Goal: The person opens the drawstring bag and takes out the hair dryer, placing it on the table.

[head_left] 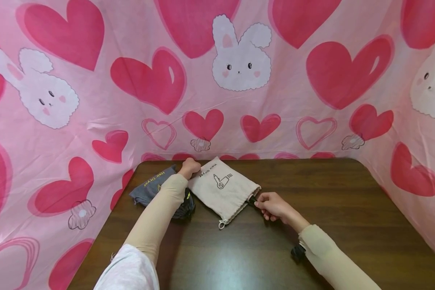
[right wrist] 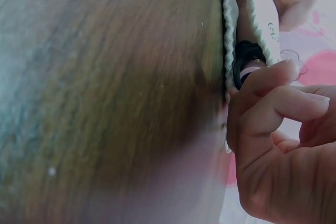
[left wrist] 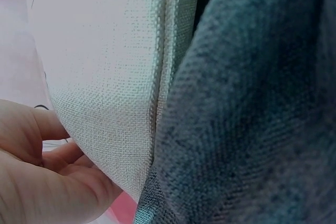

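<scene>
A beige drawstring bag (head_left: 222, 187) printed with "Hair Dryer" and a dryer drawing lies slantwise on the table. My left hand (head_left: 190, 167) pinches its far left corner; in the left wrist view the fingers (left wrist: 58, 161) meet the beige cloth's edge. At the bag's near right mouth, my right hand (head_left: 273, 207) grips a black cord (head_left: 251, 200) that comes out of the opening. In the right wrist view the looped black cord (right wrist: 247, 56) sits between the bag's two frilled edges, beside the curled fingers.
A grey "Hair Dryer" bag (head_left: 152, 187) lies left of the beige one, partly behind my left arm. Near it is a dark bundle (head_left: 185, 207). A small black object (head_left: 298, 253) rests beside my right forearm on the brown table (head_left: 239, 257). Pink heart-patterned cloth (head_left: 290, 88) surrounds the table.
</scene>
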The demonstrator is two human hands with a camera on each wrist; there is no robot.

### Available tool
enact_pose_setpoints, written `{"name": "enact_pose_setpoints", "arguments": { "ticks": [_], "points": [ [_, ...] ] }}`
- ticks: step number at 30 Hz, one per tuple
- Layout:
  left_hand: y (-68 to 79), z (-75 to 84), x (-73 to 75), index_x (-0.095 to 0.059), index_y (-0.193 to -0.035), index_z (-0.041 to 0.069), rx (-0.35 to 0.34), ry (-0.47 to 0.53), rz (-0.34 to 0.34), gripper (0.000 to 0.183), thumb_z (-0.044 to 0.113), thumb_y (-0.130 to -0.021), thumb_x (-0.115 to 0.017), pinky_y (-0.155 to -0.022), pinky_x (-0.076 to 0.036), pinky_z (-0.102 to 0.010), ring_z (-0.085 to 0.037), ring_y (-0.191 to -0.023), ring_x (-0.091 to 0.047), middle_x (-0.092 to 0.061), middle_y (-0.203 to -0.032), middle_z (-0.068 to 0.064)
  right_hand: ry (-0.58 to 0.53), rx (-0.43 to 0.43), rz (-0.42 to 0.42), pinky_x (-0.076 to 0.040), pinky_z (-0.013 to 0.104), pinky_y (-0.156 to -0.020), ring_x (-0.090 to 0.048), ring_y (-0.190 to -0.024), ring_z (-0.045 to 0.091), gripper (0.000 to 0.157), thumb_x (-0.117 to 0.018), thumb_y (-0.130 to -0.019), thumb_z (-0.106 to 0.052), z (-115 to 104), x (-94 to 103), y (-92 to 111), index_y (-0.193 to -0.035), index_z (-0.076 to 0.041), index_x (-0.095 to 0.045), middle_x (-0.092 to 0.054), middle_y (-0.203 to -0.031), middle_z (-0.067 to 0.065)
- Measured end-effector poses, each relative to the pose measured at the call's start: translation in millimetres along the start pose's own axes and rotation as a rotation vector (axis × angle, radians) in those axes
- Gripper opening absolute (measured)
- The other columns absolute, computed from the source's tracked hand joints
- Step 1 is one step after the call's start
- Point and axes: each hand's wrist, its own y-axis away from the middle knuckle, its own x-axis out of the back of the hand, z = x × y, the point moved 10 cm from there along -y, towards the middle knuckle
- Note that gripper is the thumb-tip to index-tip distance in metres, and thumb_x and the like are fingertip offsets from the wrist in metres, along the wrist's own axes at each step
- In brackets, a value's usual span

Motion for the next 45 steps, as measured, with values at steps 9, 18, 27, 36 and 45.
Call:
{"name": "enact_pose_setpoints", "arguments": {
  "ticks": [9, 18, 27, 36, 45],
  "points": [
    [2.5, 2.1, 2.9, -0.053, -0.085, 0.001, -0.035, -0.060, 0.032, 0.004, 0.003, -0.089, -0.052, -0.053, -0.040, -0.031, -0.025, -0.070, -0.051, -0.053, -0.088, -0.013, -0.007, -0.007, 0.005, -0.036, 0.021, -0.042, -0.050, -0.050, 0.013, 0.015, -0.062, -0.105, -0.010, 2, 1.4, 4, -0.099, 0.003, -0.061, -0.052, -0.069, 0.005],
    [0.9, 3.3, 2.6, -0.051, -0.075, 0.005, -0.044, -0.047, 0.020, 0.013, 0.000, -0.087, -0.051, -0.047, -0.036, -0.029, -0.021, -0.055, -0.046, -0.050, -0.071, -0.009, 0.003, -0.007, -0.006, -0.037, 0.022, -0.043, -0.051, -0.050, 0.013, 0.016, -0.062, -0.106, -0.011, 1, 4.6, 8, -0.101, 0.004, -0.061, -0.052, -0.070, 0.005],
    [-4.6, 0.8, 2.1, -0.051, -0.074, 0.005, -0.047, -0.024, 0.014, 0.012, -0.001, -0.084, -0.051, -0.043, -0.035, -0.029, -0.019, -0.049, -0.044, -0.047, -0.063, -0.006, 0.011, -0.001, -0.004, -0.037, 0.022, -0.043, -0.051, -0.050, 0.013, 0.015, -0.063, -0.105, -0.011, 3, 9.3, 11, -0.100, 0.003, -0.062, -0.053, -0.069, 0.005],
    [-0.2, 0.9, 0.0, -0.051, -0.078, 0.005, -0.019, -0.023, -0.011, 0.012, 0.001, -0.090, -0.051, -0.047, -0.035, -0.029, -0.017, -0.048, -0.040, -0.043, -0.060, -0.004, -0.030, -0.041, -0.043, -0.044, 0.021, -0.043, -0.066, -0.055, 0.014, 0.018, -0.063, -0.105, -0.013, 6, 7.4, 10, -0.108, 0.005, -0.064, -0.068, -0.084, 0.013],
    [-17.3, -4.4, -8.6, -0.053, -0.085, 0.004, -0.004, -0.020, -0.052, 0.005, 0.003, -0.090, -0.051, -0.047, -0.035, -0.031, -0.018, -0.046, -0.037, -0.041, -0.059, -0.004, -0.084, -0.067, -0.061, -0.053, 0.025, -0.047, -0.073, -0.066, 0.021, 0.033, -0.065, -0.106, -0.021, 2, 2.9, 4, -0.122, 0.008, -0.060, -0.069, -0.099, 0.020]
  ]
}}
